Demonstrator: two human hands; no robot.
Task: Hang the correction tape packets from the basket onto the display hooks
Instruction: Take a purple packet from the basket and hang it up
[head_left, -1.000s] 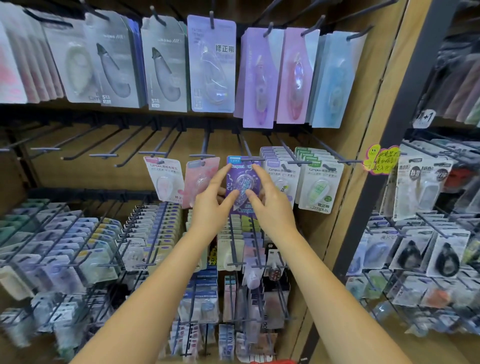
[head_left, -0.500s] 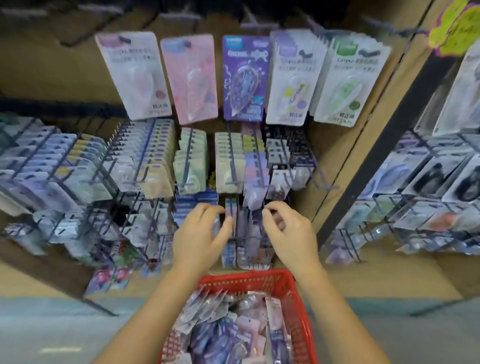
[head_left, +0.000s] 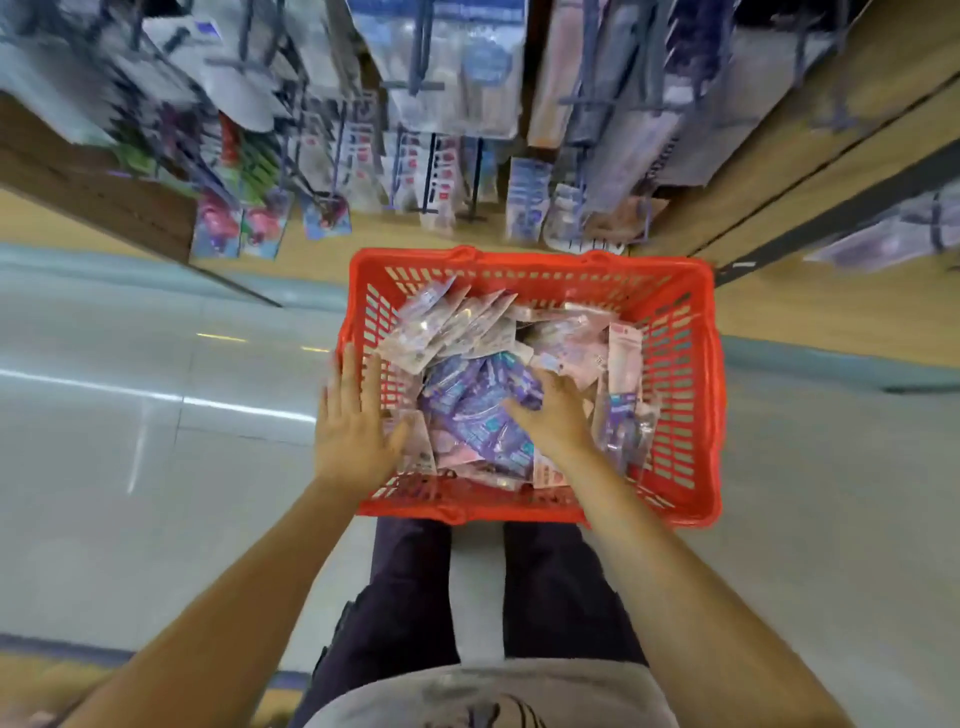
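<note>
A red plastic basket stands on the floor in front of my legs, filled with several correction tape packets. Purple packets lie in the middle, pale pink and white packets around them. My left hand hovers flat with straight, spread fingers over the basket's left rim and holds nothing. My right hand reaches into the basket and lies on the purple packets, its fingertips down among them; whether they grip one is hidden. The display hooks with hanging stock are blurred at the top.
Low rows of hanging packets reach almost to the basket's far rim. A wooden shelf base runs to the right and a wooden panel to the left. Pale tiled floor spreads left of the basket.
The view has swung down from the hooks to the basket. Both hands left the purple packet hanging on its hook and dropped; the right now lies on the packets in the basket.
</note>
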